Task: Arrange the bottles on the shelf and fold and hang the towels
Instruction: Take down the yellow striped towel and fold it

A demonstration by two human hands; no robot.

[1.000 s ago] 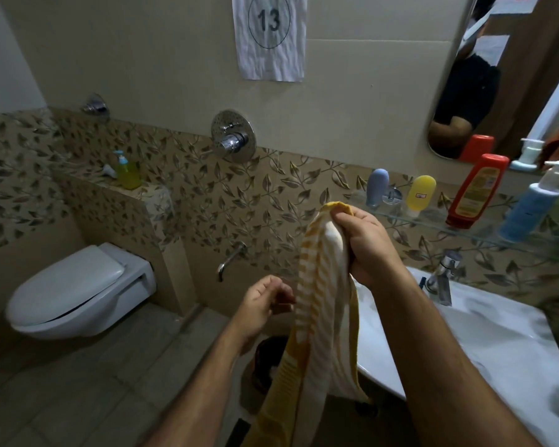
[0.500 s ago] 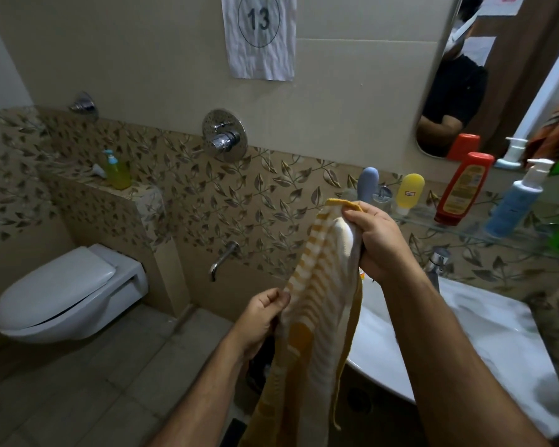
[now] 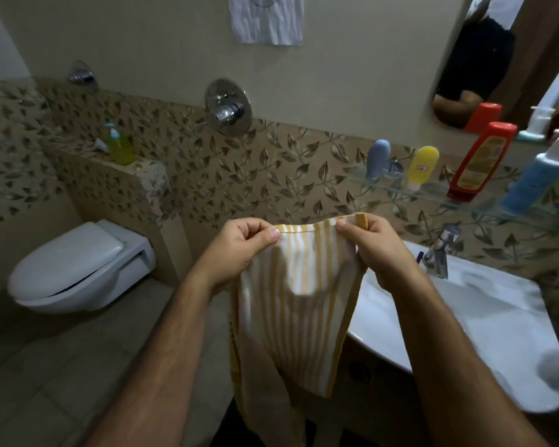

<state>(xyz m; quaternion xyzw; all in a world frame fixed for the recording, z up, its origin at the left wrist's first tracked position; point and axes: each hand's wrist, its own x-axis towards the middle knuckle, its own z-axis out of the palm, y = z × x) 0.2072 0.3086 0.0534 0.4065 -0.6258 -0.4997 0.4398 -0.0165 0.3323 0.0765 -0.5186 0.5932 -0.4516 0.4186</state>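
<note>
A yellow and white striped towel (image 3: pixel 297 304) hangs in front of me, held by its top edge. My left hand (image 3: pixel 239 250) pinches the top left corner and my right hand (image 3: pixel 375 250) pinches the top right corner, so the cloth is spread between them. On the glass shelf (image 3: pixel 433 196) at the right stand a grey-blue bottle (image 3: pixel 377 159), a yellow bottle (image 3: pixel 422 167), a red bottle (image 3: pixel 480 161) and a blue pump bottle (image 3: pixel 538 179).
A white sink (image 3: pixel 465 317) with a chrome tap (image 3: pixel 439 253) lies under the shelf. A white toilet (image 3: pixel 78 269) hangs at the left. A green soap dispenser (image 3: pixel 118 146) sits on the tiled ledge. A mirror (image 3: pixel 497 59) is at the upper right.
My left hand rose from the towel's lower edge to its top edge. The bunched towel is now spread flat between both hands, and my right hand came down a little.
</note>
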